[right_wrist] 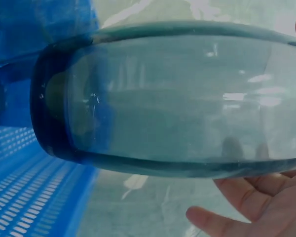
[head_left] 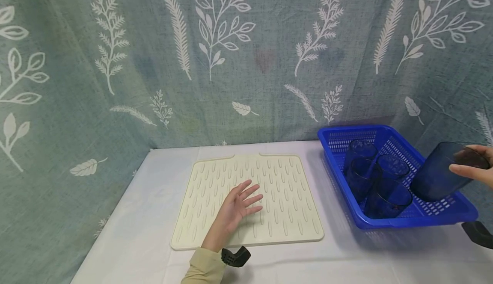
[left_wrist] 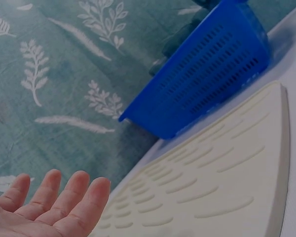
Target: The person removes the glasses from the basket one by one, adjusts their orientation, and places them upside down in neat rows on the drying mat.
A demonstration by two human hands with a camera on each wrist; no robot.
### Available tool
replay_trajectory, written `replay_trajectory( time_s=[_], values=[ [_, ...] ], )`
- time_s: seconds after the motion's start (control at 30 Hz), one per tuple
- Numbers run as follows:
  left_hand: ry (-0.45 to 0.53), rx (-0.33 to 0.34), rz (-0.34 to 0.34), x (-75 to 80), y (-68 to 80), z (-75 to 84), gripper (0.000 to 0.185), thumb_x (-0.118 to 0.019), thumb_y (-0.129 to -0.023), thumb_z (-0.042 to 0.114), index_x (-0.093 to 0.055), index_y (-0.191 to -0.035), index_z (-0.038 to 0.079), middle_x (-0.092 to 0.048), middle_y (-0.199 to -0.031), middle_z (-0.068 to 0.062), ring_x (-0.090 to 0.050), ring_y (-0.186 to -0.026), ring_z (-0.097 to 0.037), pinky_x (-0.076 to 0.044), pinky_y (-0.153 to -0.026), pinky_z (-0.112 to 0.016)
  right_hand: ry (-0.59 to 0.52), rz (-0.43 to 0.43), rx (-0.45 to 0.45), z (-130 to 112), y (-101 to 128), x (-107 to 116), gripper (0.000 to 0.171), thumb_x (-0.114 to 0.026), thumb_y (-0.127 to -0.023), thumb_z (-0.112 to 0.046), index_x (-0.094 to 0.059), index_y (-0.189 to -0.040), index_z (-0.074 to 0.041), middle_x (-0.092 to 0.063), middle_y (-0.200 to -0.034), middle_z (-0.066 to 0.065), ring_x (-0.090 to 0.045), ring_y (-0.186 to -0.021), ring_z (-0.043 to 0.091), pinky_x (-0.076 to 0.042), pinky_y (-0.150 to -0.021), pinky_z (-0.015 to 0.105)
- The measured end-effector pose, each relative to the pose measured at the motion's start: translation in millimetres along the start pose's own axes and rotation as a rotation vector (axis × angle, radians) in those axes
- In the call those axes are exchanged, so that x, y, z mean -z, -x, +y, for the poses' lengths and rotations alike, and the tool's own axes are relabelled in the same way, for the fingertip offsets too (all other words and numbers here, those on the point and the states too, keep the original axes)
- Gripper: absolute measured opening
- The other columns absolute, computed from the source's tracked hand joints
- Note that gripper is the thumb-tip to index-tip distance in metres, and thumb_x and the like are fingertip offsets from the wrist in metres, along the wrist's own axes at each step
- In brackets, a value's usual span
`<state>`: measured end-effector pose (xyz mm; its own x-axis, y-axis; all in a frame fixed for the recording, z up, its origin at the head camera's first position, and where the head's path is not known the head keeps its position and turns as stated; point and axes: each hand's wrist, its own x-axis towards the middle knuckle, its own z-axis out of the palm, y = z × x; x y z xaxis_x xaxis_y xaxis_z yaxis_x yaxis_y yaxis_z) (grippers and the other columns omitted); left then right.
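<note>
At the right edge of the head view my right hand (head_left: 477,164) grips a blue-tinted drinking glass (head_left: 439,175) near its rim, thumb along the near side. The glass tilts, its base low over the right part of the blue basket (head_left: 417,222). In the right wrist view the see-through glass (right_wrist: 163,98) lies across the picture, with fingers (right_wrist: 246,197) at its rim end. Several similar glasses (head_left: 390,198) stand together in the basket's left part. My left hand (head_left: 239,205), holding nothing, hovers over a cream drying mat (head_left: 292,211) with fingers spread.
The ribbed mat lies mid-table on a white tablecloth (head_left: 135,215), left of the basket. A green leaf-patterned curtain (head_left: 250,61) hangs behind and at the left side. Slotted walls (left_wrist: 212,69) surround the basket.
</note>
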<state>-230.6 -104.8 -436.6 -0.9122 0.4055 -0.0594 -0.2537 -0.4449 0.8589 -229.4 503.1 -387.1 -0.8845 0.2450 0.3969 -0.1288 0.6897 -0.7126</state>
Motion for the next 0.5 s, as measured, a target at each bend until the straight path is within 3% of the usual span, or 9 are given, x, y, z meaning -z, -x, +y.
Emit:
replay_trajectory(
  time_s=[0.1,0.2,0.27,0.37,0.4,0.43,0.5],
  values=[
    [0.000,0.002,0.005,-1.9,0.0,-0.4,0.053,-0.031,-0.100,0.035,-0.021,-0.144,0.007,-0.023,-0.147,-0.023,-0.032,-0.129,-0.042,-0.045,-0.093,-0.047,-0.047,0.013,-0.037,-32,2,3,0.045,-0.070,-0.080,-0.010,-0.046,-0.110,-0.034,-0.047,-0.084,-0.034,-0.047,-0.070,-0.019,-0.039,-0.056,0.002],
    [0.000,0.005,0.007,-3.8,-0.2,-0.7,0.053,-0.031,-0.100,0.035,-0.022,-0.144,0.008,-0.024,-0.147,-0.023,-0.033,-0.129,-0.042,-0.046,-0.092,-0.046,-0.041,0.017,-0.078,-86,13,3,0.042,-0.067,-0.082,-0.011,-0.045,-0.114,-0.028,-0.044,-0.081,-0.035,-0.043,-0.068,-0.019,-0.036,-0.060,0.002],
    [-0.004,0.003,0.004,-4.5,-0.4,-1.2,0.052,-0.030,-0.100,0.034,-0.021,-0.144,0.008,-0.023,-0.147,-0.024,-0.034,-0.128,-0.041,-0.046,-0.092,-0.046,-0.005,0.013,-0.094,-114,20,1,0.046,-0.064,-0.085,-0.016,-0.043,-0.125,-0.022,-0.040,-0.082,-0.036,-0.039,-0.070,-0.021,-0.037,-0.074,0.006],
    [-0.001,0.001,0.001,-5.3,-0.9,-2.2,0.052,-0.030,-0.100,0.035,-0.021,-0.144,0.008,-0.021,-0.147,-0.024,-0.034,-0.128,-0.041,-0.046,-0.092,-0.045,0.043,-0.041,-0.111,-144,25,-2,0.068,-0.060,-0.088,-0.024,-0.025,-0.141,0.001,-0.033,-0.085,-0.035,-0.032,-0.075,-0.021,-0.035,-0.093,0.023],
    [0.003,0.002,-0.001,-5.4,-1.2,-2.7,0.052,-0.030,-0.100,0.035,-0.021,-0.144,0.008,-0.021,-0.147,-0.024,-0.033,-0.129,-0.042,-0.046,-0.092,-0.046,0.046,-0.057,-0.112,-149,25,-3,0.070,-0.059,-0.089,-0.025,-0.022,-0.142,0.001,-0.033,-0.086,-0.034,-0.030,-0.076,-0.020,-0.033,-0.098,0.030],
    [0.006,0.000,-0.005,-5.5,-1.4,-3.3,0.053,-0.030,-0.100,0.035,-0.019,-0.144,0.008,-0.021,-0.147,-0.024,-0.032,-0.129,-0.042,-0.046,-0.092,-0.046,0.044,-0.097,-0.104,-156,26,-4,0.077,-0.056,-0.090,-0.028,-0.011,-0.143,0.007,-0.030,-0.089,-0.033,-0.033,-0.083,-0.015,-0.028,-0.103,0.041],
    [0.027,0.002,-0.009,-5.9,-2.1,-4.5,0.054,-0.031,-0.099,0.035,-0.019,-0.144,0.008,-0.021,-0.148,-0.024,-0.030,-0.130,-0.043,-0.045,-0.093,-0.046,0.031,-0.135,-0.099,-164,26,-8,0.078,-0.053,-0.092,-0.029,-0.008,-0.143,0.007,-0.029,-0.093,-0.030,-0.040,-0.099,0.003,-0.023,-0.104,0.052]
  ],
)
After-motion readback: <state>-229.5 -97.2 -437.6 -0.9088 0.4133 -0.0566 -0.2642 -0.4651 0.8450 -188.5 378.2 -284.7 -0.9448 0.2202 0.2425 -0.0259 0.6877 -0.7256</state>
